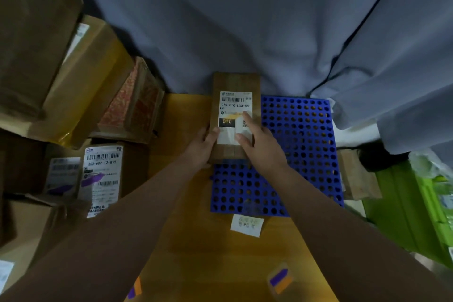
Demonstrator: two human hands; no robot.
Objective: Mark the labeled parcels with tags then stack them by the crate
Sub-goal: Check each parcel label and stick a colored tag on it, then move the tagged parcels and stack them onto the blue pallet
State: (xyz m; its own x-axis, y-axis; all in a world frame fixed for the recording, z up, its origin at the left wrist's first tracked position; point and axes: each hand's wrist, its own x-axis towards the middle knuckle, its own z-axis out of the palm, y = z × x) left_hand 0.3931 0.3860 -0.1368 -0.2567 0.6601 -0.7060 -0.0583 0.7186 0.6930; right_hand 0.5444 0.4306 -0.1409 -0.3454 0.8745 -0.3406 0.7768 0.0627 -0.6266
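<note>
Cardboard oblong parcel, apparently tape-sealed, gripped by left hand.

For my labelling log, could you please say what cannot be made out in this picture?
Head view:
Lower part of the label on the parcel: covered by the right hand; what lies beneath is hidden.
Its small print: blurred.
The green crate: cut off by the right edge.
Print on the sticker sheet: too small.
</note>
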